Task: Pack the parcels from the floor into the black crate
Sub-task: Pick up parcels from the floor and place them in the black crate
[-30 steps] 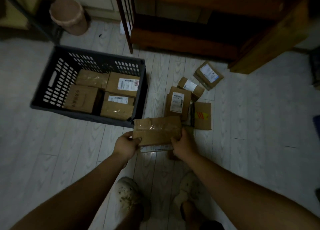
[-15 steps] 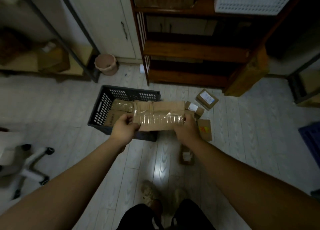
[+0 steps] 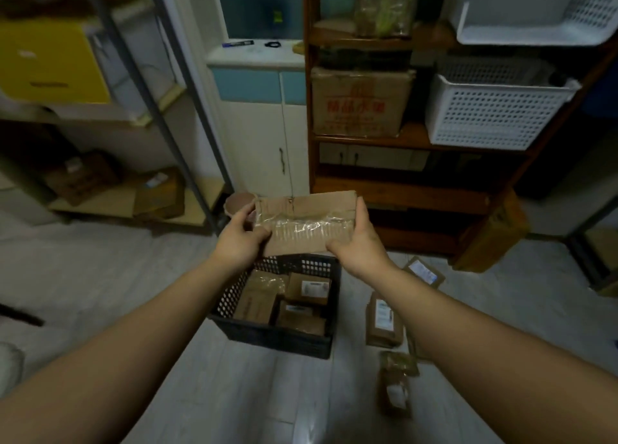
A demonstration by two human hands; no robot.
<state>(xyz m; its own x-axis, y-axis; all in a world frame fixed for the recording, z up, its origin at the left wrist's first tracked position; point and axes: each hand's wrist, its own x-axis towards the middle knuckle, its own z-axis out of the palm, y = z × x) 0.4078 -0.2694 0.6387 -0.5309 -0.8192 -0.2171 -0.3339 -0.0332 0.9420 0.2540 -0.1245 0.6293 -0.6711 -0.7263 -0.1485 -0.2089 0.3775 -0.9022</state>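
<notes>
Both hands are clamped on one flat, taped parcel (image 3: 306, 222). The left hand (image 3: 239, 243) grips its left end with the thumb on top, and the right hand (image 3: 359, 248) grips its right end. The hands are apart, with the parcel spanning between them, level and in the air. It is not yet packed.

Below it, the black crate (image 3: 277, 338) stands on the floor (image 3: 150, 276) and holds at least four packed parcels (image 3: 257, 296), laid flat. Right of the crate, three floor parcels (image 3: 384, 320) are visible, and the right forearm may hide more. My assessment is that the work is past halfway: the carried parcel needs lowering in, then the remainder.

Half a second earlier the parcel sat lower, overlapping the crate in view. It is now raised, the crate shows beneath it, and the view has tilted up the wooden shelf (image 3: 401, 135). The grip is unchanged.
</notes>
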